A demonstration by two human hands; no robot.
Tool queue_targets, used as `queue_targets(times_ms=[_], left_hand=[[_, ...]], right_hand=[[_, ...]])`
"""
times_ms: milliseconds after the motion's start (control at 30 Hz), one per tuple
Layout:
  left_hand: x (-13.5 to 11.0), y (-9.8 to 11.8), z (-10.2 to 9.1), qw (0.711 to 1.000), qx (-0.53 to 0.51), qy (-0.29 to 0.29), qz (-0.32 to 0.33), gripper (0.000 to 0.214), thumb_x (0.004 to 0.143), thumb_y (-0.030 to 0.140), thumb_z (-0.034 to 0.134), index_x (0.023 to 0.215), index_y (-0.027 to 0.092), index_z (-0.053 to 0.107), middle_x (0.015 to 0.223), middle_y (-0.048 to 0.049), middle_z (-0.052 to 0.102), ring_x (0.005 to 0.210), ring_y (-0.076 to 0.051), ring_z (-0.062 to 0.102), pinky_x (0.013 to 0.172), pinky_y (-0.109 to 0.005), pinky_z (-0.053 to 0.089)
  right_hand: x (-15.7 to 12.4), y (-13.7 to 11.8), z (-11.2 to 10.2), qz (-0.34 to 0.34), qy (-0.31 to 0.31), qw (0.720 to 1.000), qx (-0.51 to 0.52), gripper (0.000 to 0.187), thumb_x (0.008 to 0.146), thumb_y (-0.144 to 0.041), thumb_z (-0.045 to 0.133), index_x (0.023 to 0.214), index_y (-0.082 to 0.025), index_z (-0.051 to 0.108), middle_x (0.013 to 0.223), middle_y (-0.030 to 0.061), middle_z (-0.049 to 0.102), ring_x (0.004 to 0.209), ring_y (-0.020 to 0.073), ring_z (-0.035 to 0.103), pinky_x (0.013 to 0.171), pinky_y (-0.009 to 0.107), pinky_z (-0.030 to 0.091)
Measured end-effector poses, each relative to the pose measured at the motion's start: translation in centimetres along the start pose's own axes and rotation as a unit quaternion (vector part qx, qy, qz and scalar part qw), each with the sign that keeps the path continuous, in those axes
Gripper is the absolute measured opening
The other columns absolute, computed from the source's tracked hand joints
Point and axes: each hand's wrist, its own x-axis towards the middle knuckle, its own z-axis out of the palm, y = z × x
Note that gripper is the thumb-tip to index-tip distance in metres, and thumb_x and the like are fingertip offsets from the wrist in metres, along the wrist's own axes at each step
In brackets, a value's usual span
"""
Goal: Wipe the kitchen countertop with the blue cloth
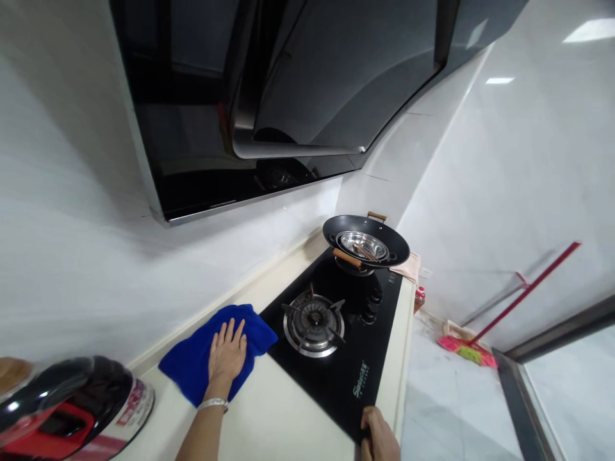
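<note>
My left hand [227, 352] lies flat, fingers stretched out, on a blue cloth [187, 365] spread over the pale counter [269, 410] by the wall. The cloth's right corner reaches the edge of a black glass gas stove [307, 378]. At the stove's near corner, my right hand [379, 436] has its fingers curled against the edge; part of it is out of view. Between the hands is a bare burner [314, 323] with a metal pot support. A black wok [331, 232] with wooden handles sits on the far burner, holding a shiny metal bowl [361, 242].
A dark range hood [336, 77] hangs low over the stove. A black and red appliance [72, 410] stands on the counter at left. Beyond the stove are a pinkish cloth [408, 266] and a red-capped container [419, 298]. A red-handled broom [528, 288] leans on the right.
</note>
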Motion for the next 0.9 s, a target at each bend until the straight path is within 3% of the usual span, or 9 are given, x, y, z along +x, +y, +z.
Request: queue_targets(times_ms=[300, 733, 900], left_hand=[[-11.0, 4.8, -2.0, 0.997, 0.061, -0.043, -0.013, 0.055, 0.100, 0.042, 0.033, 0.152, 0.025, 0.031, 0.164, -0.0110, 0.028, 0.153, -0.031, 0.024, 0.126, -0.053, 0.025], [-25.1, 19.0, -1.9, 0.997, 0.074, -0.027, 0.021, 0.052, 0.102, 0.037, 0.032, 0.153, 0.026, 0.030, 0.163, -0.0114, 0.029, 0.152, -0.032, 0.025, 0.123, -0.056, 0.035], [-30.4, 22.0, -3.5, 0.994, 0.086, -0.016, 0.067, 0.055, 0.101, 0.035, 0.038, 0.154, 0.030, 0.026, 0.163, -0.0074, 0.031, 0.150, -0.029, 0.030, 0.118, -0.054, 0.044]], right_hand=[[0.9, -3.5, -1.5, 0.006, 0.044, 0.998, 0.048, 0.034, 0.066, -0.001, 0.040, 0.092, -0.024, 0.044, 0.090, 0.0020, 0.054, 0.082, 0.0213, 0.054, 0.074, 0.035, 0.046], [0.8, -2.5, -2.1, -0.007, 0.047, 0.994, 0.097, 0.030, 0.073, -0.003, 0.038, 0.094, -0.023, 0.047, 0.092, 0.0024, 0.054, 0.082, 0.0204, 0.053, 0.075, 0.034, 0.044], [0.6, -1.9, -2.4, -0.024, 0.031, 0.992, 0.121, 0.028, 0.079, -0.003, 0.036, 0.096, -0.023, 0.046, 0.094, 0.0034, 0.053, 0.083, 0.0208, 0.052, 0.078, 0.036, 0.044]])
